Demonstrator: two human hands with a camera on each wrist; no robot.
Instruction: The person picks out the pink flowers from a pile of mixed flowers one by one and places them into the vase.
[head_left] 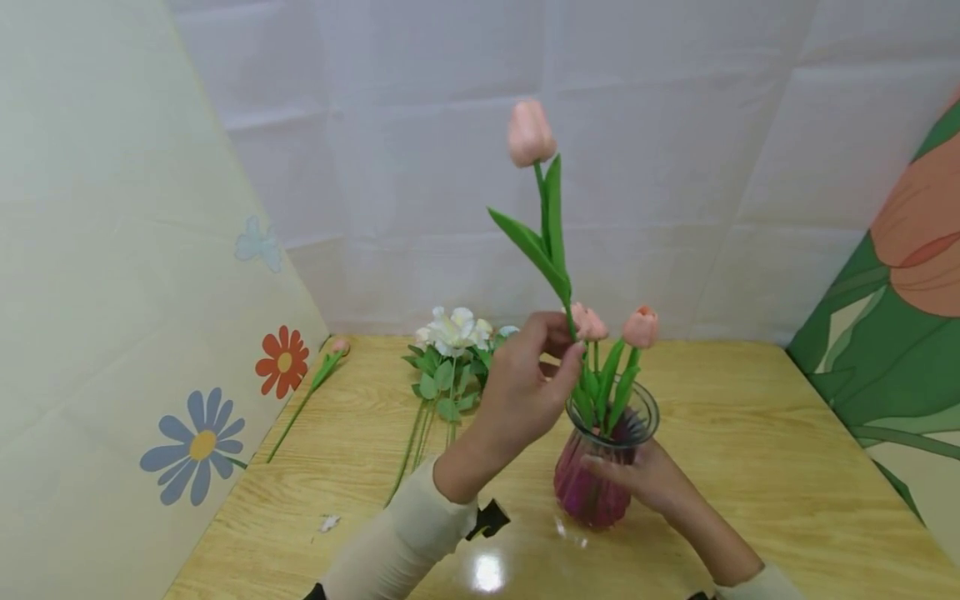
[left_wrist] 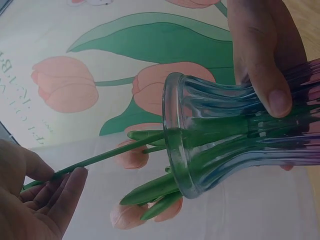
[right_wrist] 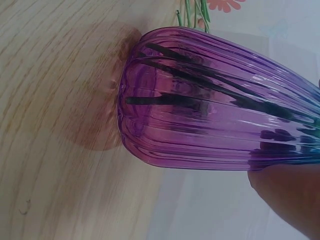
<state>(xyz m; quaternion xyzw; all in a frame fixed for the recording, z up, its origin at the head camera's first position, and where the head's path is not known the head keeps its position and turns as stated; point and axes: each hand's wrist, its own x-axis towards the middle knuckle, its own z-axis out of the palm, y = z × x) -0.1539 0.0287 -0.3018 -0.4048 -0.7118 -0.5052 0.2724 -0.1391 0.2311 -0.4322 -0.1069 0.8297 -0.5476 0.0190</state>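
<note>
A pink tulip (head_left: 532, 133) with green leaves stands tall above the vase. My left hand (head_left: 525, 375) pinches its stem between thumb and fingers; in the left wrist view the stem's (left_wrist: 107, 156) lower end enters the vase mouth. The ribbed glass vase (head_left: 592, 492), purple below and bluish at its rim, stands on the table. My right hand (head_left: 648, 475) grips it round the neck, thumb (left_wrist: 277, 102) across the front. Other pink tulips (head_left: 641, 327) lean in the vase. Dark stem ends (right_wrist: 150, 100) show through its base in the right wrist view.
White flowers (head_left: 453, 333) with leafy stems lie behind my left forearm. One more pink tulip (head_left: 322, 371) lies at the table's left edge. A small white scrap (head_left: 328, 522) is on the wooden table (head_left: 750, 467). Printed panels stand left and right, with white cloth behind.
</note>
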